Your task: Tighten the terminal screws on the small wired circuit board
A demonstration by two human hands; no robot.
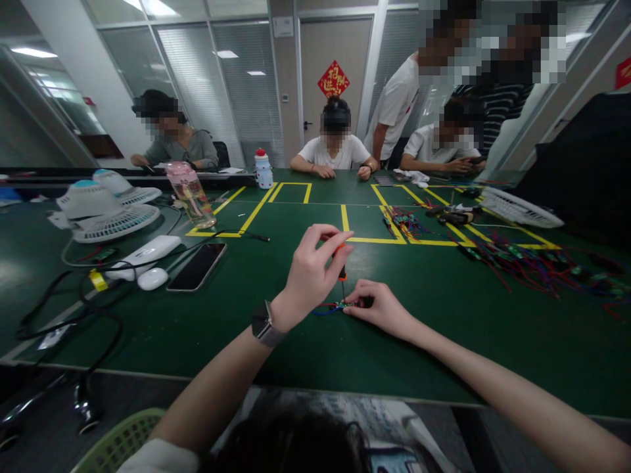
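My left hand (315, 266), with a watch on its wrist, is closed round the handle of a screwdriver (342, 274) that has an orange and black grip. The screwdriver stands nearly upright, its thin shaft pointing down at a small green circuit board (340, 305). My right hand (377, 303) pinches the board's right side against the table. Red and blue wires (325, 311) run out from the board's left. Whether the tip sits in a screw is too small to tell.
On the green table (276, 355), a phone (197, 267), a white mouse (152, 279), black cables and white fans (116, 220) lie left. Wired boards (522, 259) are heaped right, near yellow tape lines. A tilted bottle (191, 196) stands back left. Several people sit or stand beyond.
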